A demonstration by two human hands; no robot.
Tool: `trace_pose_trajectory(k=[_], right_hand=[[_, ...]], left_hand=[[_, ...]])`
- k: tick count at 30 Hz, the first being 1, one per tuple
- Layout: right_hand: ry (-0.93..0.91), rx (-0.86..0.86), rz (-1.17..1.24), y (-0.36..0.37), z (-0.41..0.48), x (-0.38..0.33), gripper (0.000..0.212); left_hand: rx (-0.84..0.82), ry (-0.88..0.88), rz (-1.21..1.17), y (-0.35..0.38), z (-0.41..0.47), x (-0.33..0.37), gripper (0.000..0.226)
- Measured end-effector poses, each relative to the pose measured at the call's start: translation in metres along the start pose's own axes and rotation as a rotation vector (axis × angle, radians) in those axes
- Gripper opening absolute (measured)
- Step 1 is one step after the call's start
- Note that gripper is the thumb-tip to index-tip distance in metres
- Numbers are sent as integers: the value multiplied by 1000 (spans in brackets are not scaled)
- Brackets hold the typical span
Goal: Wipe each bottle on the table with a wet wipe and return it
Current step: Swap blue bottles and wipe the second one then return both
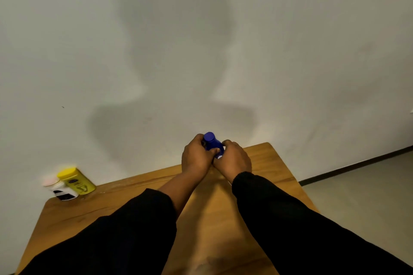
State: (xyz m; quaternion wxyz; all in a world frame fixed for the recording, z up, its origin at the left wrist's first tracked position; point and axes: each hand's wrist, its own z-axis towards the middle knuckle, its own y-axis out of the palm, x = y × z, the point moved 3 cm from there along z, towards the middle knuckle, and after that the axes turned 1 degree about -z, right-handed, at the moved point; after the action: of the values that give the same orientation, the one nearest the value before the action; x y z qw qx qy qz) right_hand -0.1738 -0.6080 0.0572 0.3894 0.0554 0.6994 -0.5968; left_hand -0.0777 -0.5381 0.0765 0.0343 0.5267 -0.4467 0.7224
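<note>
A dark blue bottle (211, 143) with a blue cap stands out between both hands above the far part of the wooden table (111, 203). My left hand (196, 158) wraps its left side and my right hand (233, 161) wraps its right side. A small white patch (220, 156) shows under my right fingers; whether it is a wipe or the label I cannot tell. The bottle's lower half is hidden by my hands. A yellow bottle (77, 182) and a white bottle with a pink cap (59, 188) stand together at the table's far left corner.
A pale wall (201, 51) rises right behind the table's far edge. The table's right edge drops to a light floor (368, 190) with a dark skirting strip. My black sleeves cover much of the near tabletop.
</note>
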Motion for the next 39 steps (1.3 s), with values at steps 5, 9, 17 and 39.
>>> trace_pose_trajectory(k=[5,9,17,39], right_hand=[[38,-7,-33,18,20,18,29],[67,3,-15,32,31,29,26],[205,-39,123,54,65,51,55],[157,-77,-63,94,97,49,58]], left_hand=[[-16,-7,59,23,11,-2,45],[-32,-6,119,36,16,-1,45],[102,50,241,26,21,-24,44],[-147,274,870,26,31,-51,70]])
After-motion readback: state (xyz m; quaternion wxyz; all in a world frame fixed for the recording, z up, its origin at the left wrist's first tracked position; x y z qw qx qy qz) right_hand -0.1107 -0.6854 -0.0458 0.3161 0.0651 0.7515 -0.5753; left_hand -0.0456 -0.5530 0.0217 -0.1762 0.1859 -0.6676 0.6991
